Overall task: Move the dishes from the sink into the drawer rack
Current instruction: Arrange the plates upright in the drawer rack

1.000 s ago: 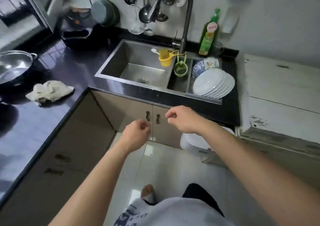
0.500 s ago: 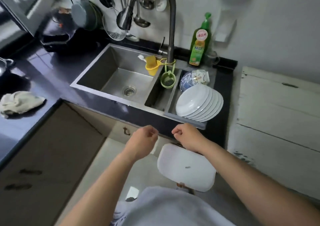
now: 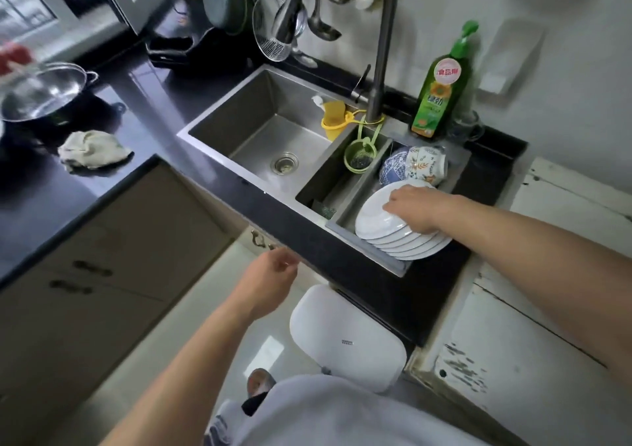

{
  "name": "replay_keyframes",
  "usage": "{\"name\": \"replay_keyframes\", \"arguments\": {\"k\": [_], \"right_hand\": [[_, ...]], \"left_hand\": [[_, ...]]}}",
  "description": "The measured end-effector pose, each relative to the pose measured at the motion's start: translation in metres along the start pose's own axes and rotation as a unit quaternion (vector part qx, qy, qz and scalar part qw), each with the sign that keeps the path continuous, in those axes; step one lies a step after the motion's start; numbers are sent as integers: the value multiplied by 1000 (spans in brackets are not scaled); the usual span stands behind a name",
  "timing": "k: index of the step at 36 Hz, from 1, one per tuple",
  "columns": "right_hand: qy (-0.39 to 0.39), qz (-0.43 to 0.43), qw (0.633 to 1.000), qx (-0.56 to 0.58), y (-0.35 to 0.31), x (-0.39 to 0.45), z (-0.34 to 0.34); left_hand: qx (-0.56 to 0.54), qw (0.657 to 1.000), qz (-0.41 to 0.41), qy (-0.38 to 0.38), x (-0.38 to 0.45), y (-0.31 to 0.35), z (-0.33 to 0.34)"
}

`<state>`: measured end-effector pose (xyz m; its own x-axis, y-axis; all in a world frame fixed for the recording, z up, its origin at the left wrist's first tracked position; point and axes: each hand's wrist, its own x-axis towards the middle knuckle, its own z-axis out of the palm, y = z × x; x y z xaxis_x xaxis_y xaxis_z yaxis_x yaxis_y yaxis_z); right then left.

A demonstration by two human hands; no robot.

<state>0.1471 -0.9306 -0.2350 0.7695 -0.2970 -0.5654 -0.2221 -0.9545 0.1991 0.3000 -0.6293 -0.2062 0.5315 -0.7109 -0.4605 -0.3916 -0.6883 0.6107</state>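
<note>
sink tray [image 3: 345,214] — white plates [image 3: 372,221], bowls [image 3: 413,165] | right hand [image 3: 412,211] grips top plate | left hand [image 3: 270,278] loose — empty

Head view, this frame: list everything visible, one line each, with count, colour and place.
plates: a stack, count unclear, white, leaning in the right sink tray
bowls: at least two, blue and floral patterned, behind the plates
sink: one, steel, left basin holds no dishes
faucet: one, steel, behind the sink
yellow cup: one, hanging at the basin's edge
green strainer: one, in the middle compartment
detergent bottle: one, green, right of the faucet
cloth: one, off-white, on the dark counter
metal bowl: one, far left
white bin: one, on the floor
left hand: empty, loosely curled, below the counter edge
right hand: on the front plate
</note>
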Motion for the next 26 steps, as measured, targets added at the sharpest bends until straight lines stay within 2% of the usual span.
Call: {"name": "replay_keyframes", "arguments": {"k": [4, 15, 26], "right_hand": [[39, -10, 999, -16, 3, 2, 4], [84, -37, 993, -69, 5, -15, 5], [244, 60, 960, -123, -1, -28, 22]], "left_hand": [[0, 999, -29, 14, -6, -2, 9], [-7, 998, -52, 36, -27, -8, 11], [-9, 999, -52, 4, -38, -1, 24]]}}
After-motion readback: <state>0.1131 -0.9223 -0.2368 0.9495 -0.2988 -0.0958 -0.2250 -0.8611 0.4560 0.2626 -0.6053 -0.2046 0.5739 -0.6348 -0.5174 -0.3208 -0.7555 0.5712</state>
